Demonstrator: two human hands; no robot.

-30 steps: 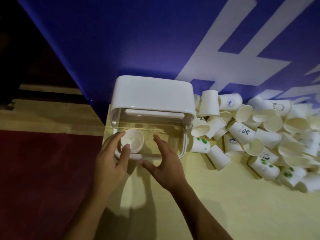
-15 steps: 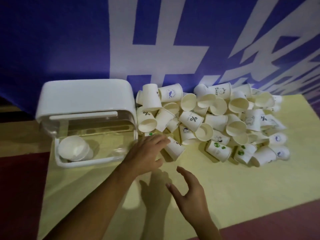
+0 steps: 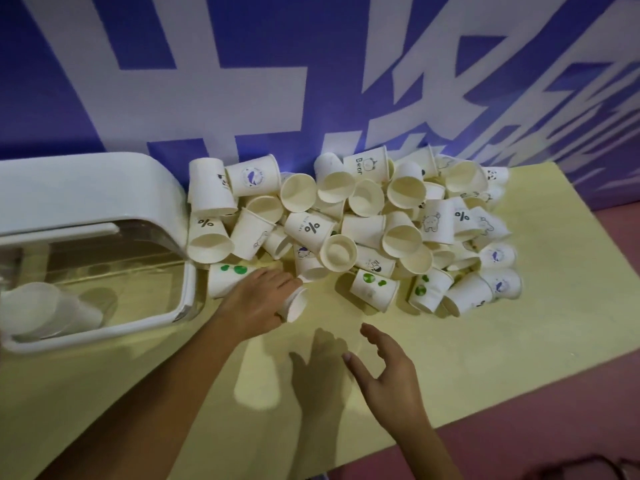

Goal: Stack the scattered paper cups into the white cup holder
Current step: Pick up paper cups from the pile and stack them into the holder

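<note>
Right, head view only, so all notes come from it.

My left hand [image 3: 258,299] lies palm down at the near left edge of the pile, with the fingers curled over a paper cup [image 3: 296,304]. That cup lies on its side on the yellow tabletop [image 3: 485,358]. Its long axis runs from under the fingers out toward the lower right. The exposed round end faces that way, but I cannot tell whether it is the mouth or the base.

My right hand [image 3: 388,375] hovers nearer to me and holds nothing, with the fingers loosely spread and the thumb out to the left.

A green-dotted cup [image 3: 228,278] lies on its side just behind the left hand, close against the white cup holder [image 3: 86,188]. The holder sits at the left and has a clear front. Inside it a nested cup [image 3: 52,308] lies sideways with its mouth toward the left.

The cup pile [image 3: 363,230] is heaped against a blue banner [image 3: 259,29] with white lettering, and its cups point every way. Some carry "%" or "Bear" prints. A reddish floor [image 3: 588,393] shows beyond the table on the right.
</note>
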